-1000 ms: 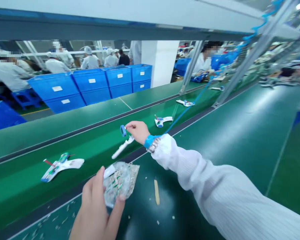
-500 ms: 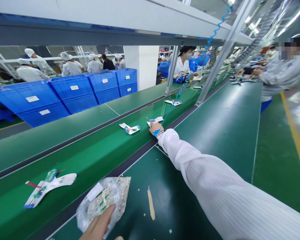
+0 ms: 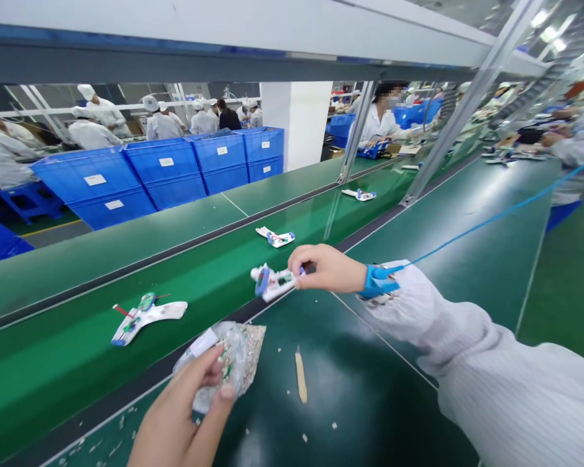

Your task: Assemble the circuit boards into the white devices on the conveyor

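My right hand (image 3: 327, 267), with a blue wrist strap (image 3: 382, 280) on its wrist, pinches a white plastic housing (image 3: 275, 283) over the near edge of the green belt. The housing has blue trim and a green circuit board; motion blurs it a little. My left hand (image 3: 185, 402) is in front of a clear plastic bag (image 3: 241, 353) of small beige bits, its thumb and fingers apart. Whether it touches the bag I cannot tell. Right of the bag lies a cream-handled pointed tool (image 3: 300, 376). Another housing (image 3: 148, 316), with a red strip, lies on the belt at left.
More housings lie farther along the green belt (image 3: 224, 279), one (image 3: 276, 237) just behind my right hand. Metal posts (image 3: 357, 133) rise beside the belt under a long white beam (image 3: 253, 45). Small scraps dot the near table. A blue cord (image 3: 506, 211) stretches right from my wrist.
My right hand has come back from the belt toward me, lifting a housing. My left hand has moved further into view by the bag. The whole view has shifted slightly.
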Tool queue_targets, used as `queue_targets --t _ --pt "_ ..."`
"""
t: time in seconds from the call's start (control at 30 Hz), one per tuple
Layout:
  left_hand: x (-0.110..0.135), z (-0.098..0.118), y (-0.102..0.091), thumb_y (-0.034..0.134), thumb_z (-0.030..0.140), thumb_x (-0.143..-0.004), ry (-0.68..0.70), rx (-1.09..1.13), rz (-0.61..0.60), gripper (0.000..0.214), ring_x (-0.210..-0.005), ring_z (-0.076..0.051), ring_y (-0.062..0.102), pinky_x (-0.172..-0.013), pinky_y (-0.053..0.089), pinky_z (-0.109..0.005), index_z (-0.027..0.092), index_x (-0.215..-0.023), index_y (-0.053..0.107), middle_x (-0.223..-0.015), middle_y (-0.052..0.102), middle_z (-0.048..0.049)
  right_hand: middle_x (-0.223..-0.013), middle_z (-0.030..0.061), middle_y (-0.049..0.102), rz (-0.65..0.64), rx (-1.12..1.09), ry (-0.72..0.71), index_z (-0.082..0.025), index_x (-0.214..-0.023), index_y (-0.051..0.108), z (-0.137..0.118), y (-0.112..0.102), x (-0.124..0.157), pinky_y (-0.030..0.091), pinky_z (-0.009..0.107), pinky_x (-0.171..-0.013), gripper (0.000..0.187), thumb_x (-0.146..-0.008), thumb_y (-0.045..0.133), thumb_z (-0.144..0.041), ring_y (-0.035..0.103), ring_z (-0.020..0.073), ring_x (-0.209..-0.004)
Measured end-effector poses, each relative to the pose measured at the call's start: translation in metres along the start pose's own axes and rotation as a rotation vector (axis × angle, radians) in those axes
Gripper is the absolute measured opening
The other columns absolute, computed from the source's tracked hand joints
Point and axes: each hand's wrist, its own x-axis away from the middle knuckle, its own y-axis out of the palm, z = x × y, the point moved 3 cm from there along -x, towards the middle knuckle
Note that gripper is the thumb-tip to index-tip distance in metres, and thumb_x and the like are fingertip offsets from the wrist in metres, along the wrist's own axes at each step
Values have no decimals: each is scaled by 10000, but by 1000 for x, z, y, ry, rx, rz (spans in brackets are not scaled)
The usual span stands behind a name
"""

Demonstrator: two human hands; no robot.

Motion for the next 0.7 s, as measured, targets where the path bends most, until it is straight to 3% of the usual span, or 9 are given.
queue_targets --t 0.07,0.13,0.23,0.37,0.57,0.7 --pt "-3 0 -1 512 490 -798 -61 92 -31 416 -870 -234 677 -775 527 -344 242 -1111 629 -1010 698 -56 -846 6 646 -141 -125 -226 -152 -692 622 -35 5 13 480 199 -741 128 -684 744 -188 602 98 -790" --pt "-4 0 0 567 490 -760 -113 176 -156 460 -804 -219 679 -713 539 -322 219 -1128 623 -975 699 -63 -833 29 639 -241 -235 -488 -143 -707 617 -64 7 23 472 203 -749 99 -711 713 -165 595 102 -799" --pt "-3 5 -1 594 406 -739 -113 254 -315 404 -645 -174 635 -602 522 -276 191 -1078 643 -780 671 -28 -851 62 638 -289 -237 -730 -138 -740 607 -93 8 32 459 222 -770 47 -759 645 -119 584 118 -835" --pt "0 13 -3 625 337 -715 -130 192 -380 397 -593 -171 601 -585 498 -277 163 -1072 650 -658 644 -12 -901 64 649 -316 -83 -788 -156 -745 604 -114 7 34 451 246 -778 69 -768 600 -90 578 134 -856" --pt "0 19 -5 671 247 -699 -13 262 -329 368 -834 -231 641 -764 518 -335 190 -1062 655 -962 693 -88 -858 54 648 -312 -38 -792 -162 -736 613 -126 1 36 452 256 -755 99 -769 580 -75 554 137 -815" --pt "2 16 -13 678 203 -723 -39 407 -208 315 -907 -209 647 -769 523 -287 234 -1035 647 -1023 686 -54 -831 54 625 -253 -150 -781 -171 -712 583 -121 -5 36 455 241 -760 118 -779 563 -76 553 126 -818"
